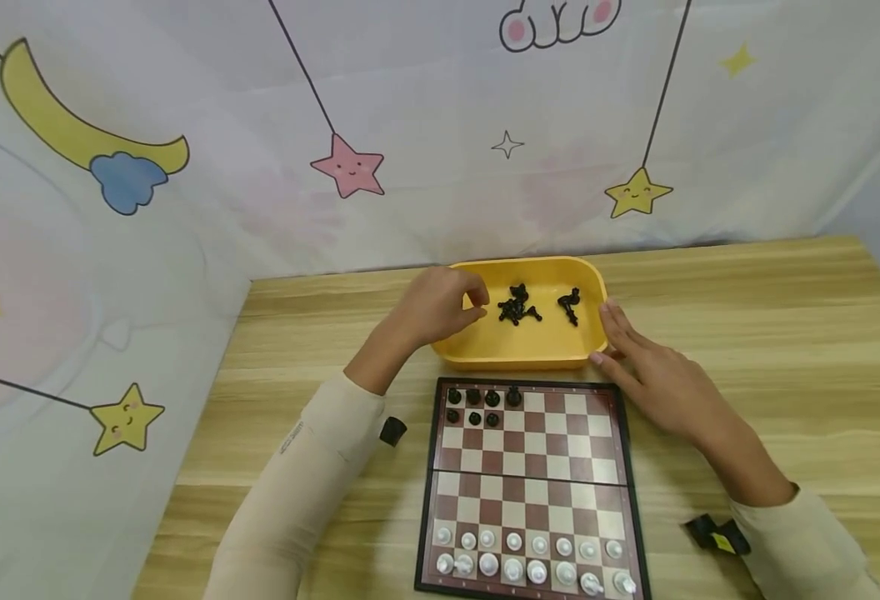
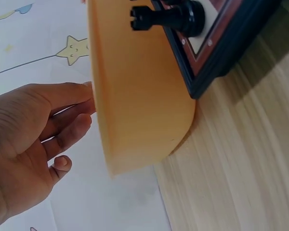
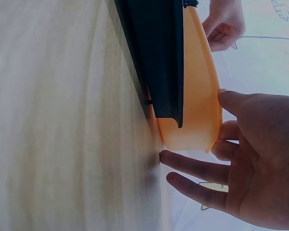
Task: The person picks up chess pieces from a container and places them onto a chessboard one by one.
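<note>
Left hand [image 1: 440,307]: fingers loosely bent over yellow tray [image 1: 515,363], thumb and index apart, nothing seen between. Right hand [image 1: 657,382]: fingers mostly straight, touching tray's right end. Loose black chess pieces [image 1: 515,312] lie in tray, just right of left fingertips, unplaced. On chessboard [image 1: 515,454] we count seven placed black pieces [image 1: 492,399]; sixteen white pieces [image 1: 513,569] fill two rows.

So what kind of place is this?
Maybe a children's play corner, though I can't be sure: there's a flat wood-grain tabletop, a checkered brown-and-white chessboard, and a white fabric-looking backdrop printed with smiling pink and yellow stars.
</note>
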`<state>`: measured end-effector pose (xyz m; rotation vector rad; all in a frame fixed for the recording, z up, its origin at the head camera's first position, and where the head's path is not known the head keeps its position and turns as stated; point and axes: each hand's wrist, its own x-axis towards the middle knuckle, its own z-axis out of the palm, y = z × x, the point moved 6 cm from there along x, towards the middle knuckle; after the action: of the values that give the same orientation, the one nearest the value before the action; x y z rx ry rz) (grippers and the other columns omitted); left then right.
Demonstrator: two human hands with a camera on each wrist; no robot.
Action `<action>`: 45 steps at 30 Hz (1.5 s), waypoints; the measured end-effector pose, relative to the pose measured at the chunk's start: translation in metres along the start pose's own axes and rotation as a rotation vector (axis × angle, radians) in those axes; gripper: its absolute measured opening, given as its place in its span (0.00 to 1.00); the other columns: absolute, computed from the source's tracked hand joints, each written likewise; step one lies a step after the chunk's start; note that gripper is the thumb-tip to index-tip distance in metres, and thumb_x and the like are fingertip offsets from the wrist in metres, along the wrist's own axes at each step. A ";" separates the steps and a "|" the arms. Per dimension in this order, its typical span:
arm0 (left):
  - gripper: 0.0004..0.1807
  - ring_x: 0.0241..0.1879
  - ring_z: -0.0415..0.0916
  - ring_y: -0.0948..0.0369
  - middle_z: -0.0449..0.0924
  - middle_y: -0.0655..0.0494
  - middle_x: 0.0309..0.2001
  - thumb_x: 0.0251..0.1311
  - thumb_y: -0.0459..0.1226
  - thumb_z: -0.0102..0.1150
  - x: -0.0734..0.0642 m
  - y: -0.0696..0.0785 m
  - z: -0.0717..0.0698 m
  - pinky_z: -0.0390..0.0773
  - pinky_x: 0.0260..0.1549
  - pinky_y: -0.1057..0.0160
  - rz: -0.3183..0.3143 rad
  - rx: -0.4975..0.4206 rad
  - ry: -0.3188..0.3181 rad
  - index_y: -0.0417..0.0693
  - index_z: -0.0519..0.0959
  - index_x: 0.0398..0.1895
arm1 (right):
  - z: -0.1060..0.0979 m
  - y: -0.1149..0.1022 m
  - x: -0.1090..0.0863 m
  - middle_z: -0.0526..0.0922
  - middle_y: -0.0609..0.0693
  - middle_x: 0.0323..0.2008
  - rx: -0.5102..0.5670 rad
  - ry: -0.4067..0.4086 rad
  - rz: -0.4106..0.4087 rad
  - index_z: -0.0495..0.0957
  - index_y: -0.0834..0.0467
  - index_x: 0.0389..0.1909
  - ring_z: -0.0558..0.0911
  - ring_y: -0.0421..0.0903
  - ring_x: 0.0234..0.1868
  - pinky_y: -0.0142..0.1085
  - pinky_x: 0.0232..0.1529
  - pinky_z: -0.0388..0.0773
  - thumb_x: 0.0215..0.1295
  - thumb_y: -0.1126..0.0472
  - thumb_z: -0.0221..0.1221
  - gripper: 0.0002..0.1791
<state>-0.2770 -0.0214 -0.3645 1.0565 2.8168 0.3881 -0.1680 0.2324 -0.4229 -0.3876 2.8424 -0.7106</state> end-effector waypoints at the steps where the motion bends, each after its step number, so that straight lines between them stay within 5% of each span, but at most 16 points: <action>1: 0.09 0.41 0.88 0.57 0.92 0.55 0.44 0.68 0.39 0.72 0.002 -0.001 0.002 0.86 0.47 0.57 -0.005 0.005 -0.017 0.46 0.91 0.47 | 0.000 0.000 0.000 0.41 0.55 0.86 -0.001 0.001 -0.004 0.34 0.50 0.87 0.74 0.74 0.69 0.71 0.62 0.74 0.86 0.37 0.38 0.42; 18: 0.13 0.56 0.86 0.59 0.90 0.61 0.55 0.72 0.40 0.67 0.032 0.000 0.038 0.77 0.65 0.53 0.012 0.103 -0.208 0.54 0.89 0.57 | 0.003 0.002 -0.002 0.41 0.54 0.86 0.005 -0.001 -0.004 0.34 0.49 0.87 0.73 0.73 0.70 0.71 0.63 0.73 0.86 0.36 0.38 0.42; 39: 0.15 0.44 0.88 0.60 0.91 0.58 0.52 0.69 0.35 0.67 0.045 0.004 0.048 0.82 0.41 0.62 -0.007 0.152 -0.179 0.53 0.90 0.57 | 0.003 0.003 -0.002 0.42 0.54 0.86 -0.008 0.008 0.008 0.36 0.50 0.87 0.70 0.72 0.73 0.71 0.61 0.75 0.86 0.36 0.38 0.41; 45: 0.08 0.31 0.74 0.61 0.90 0.58 0.39 0.74 0.35 0.64 0.045 0.006 0.046 0.68 0.35 0.62 0.024 0.168 -0.144 0.53 0.91 0.38 | 0.003 0.004 -0.002 0.42 0.54 0.86 -0.014 0.018 0.009 0.36 0.50 0.87 0.69 0.72 0.74 0.71 0.62 0.74 0.86 0.36 0.38 0.41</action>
<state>-0.2982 0.0218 -0.4071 1.1016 2.7479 0.0745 -0.1666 0.2349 -0.4270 -0.3724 2.8650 -0.6969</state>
